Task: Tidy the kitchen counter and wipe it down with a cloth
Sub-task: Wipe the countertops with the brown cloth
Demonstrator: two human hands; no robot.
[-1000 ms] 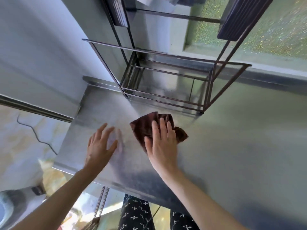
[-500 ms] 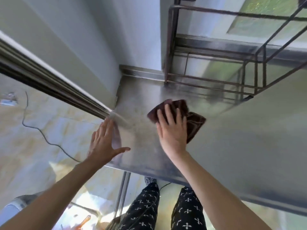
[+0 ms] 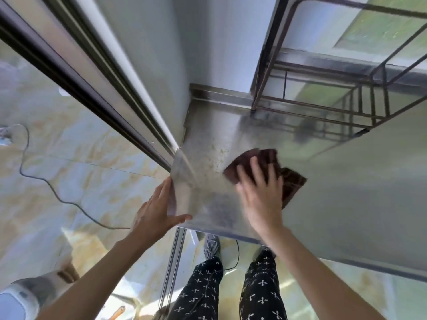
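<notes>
A dark brown cloth (image 3: 288, 181) lies flat on the stainless steel counter (image 3: 346, 192) near its left end. My right hand (image 3: 260, 195) presses down on the cloth with fingers spread, covering its near left part. My left hand (image 3: 157, 212) is held open at the counter's left front corner, fingers along the left edge and thumb under the front edge. Pale crumbs (image 3: 217, 158) are scattered on the steel just left of the cloth.
An empty metal wire rack (image 3: 323, 105) stands at the back of the counter by the wall. A sliding door frame (image 3: 92, 88) runs along the left. A cable (image 3: 57, 195) trails over the marble floor below. My legs show under the counter's front edge.
The right hand has swept the cloth left toward the counter's left end. My left hand has slid off the counter top to its left front corner. The view shifted left.
</notes>
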